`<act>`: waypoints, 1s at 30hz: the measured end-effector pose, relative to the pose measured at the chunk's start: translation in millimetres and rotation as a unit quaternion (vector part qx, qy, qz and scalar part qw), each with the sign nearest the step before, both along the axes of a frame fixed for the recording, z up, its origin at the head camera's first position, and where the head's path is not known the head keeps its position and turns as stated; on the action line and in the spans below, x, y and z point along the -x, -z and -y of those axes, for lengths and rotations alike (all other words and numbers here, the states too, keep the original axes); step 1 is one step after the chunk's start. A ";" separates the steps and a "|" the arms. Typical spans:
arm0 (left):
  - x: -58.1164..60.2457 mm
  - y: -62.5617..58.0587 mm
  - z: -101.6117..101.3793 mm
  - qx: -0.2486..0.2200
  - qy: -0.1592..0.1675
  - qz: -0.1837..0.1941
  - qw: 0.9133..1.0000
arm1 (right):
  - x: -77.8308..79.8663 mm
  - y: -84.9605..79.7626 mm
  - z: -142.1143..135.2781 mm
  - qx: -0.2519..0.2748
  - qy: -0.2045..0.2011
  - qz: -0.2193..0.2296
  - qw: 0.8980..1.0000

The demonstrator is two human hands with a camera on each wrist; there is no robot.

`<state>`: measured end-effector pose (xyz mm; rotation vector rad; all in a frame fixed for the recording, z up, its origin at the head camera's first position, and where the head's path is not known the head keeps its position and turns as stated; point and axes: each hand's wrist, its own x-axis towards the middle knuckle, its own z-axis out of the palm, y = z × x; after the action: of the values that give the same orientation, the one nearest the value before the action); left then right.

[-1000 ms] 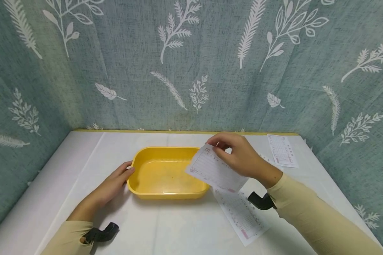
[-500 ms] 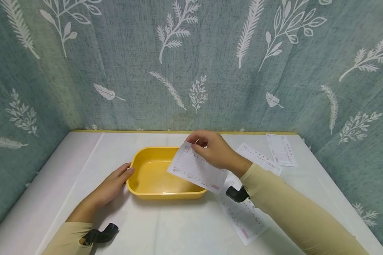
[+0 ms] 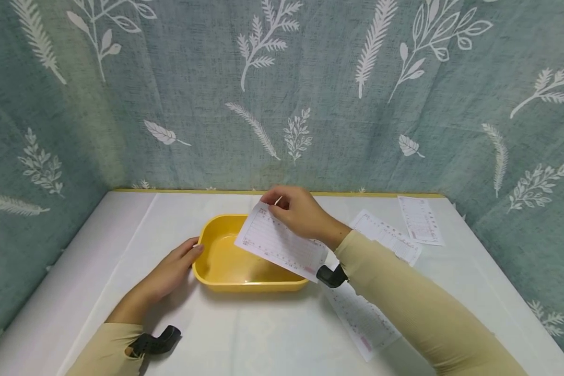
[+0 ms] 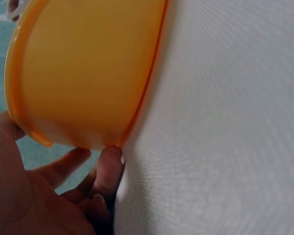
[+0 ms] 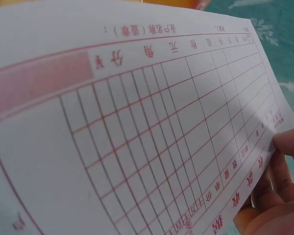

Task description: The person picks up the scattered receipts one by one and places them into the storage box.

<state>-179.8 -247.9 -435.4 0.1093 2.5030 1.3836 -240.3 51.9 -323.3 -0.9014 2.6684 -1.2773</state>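
My right hand (image 3: 305, 216) pinches a printed receipt slip (image 3: 282, 243) by its upper left corner, over the right part of a shallow yellow plastic tray (image 3: 216, 261). In the right wrist view the slip (image 5: 152, 112) fills most of the picture, showing red ruled columns and print, with fingertips (image 5: 284, 144) at its corner. My left hand (image 3: 171, 271) grips the tray's left end. Seen from the left wrist, the thumb is at the rim of the tray (image 4: 88, 73) and the fingers touch its outer wall. The tray's right end is partly hidden behind the slip.
More printed slips lie on the white table to the right: one near the front (image 3: 364, 318), one behind the right forearm (image 3: 387, 235), another at the far right (image 3: 420, 220). A patterned green cloth (image 3: 192, 94) walls the back and sides.
My right hand has carried the slip leftward, from the tray's right end to over the tray. A slip behind the forearm has come into view. The left hand keeps its hold.
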 end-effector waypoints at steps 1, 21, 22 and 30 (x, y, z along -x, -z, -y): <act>0.3 0.1 0.1 0.000 -0.001 -0.002 1.000 | 1.2 0.3 2.3 0.002 -0.002 0.001 1.000; -0.2 0.0 1.9 0.007 -0.021 0.002 1.000 | 14.1 9.7 38.7 -0.045 -0.042 0.045 0.997; -0.1 -0.4 1.6 0.005 -0.022 0.001 1.000 | 15.1 10.5 39.8 -0.048 -0.045 0.048 0.997; 0.1 -1.5 -0.6 0.004 -0.013 -0.011 1.000 | 21.6 18.2 46.1 -0.080 -0.074 0.068 0.992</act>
<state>-179.9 -247.3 -433.9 0.0894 2.5361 1.3894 -261.9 5.8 -341.6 -0.9356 2.5042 -1.0380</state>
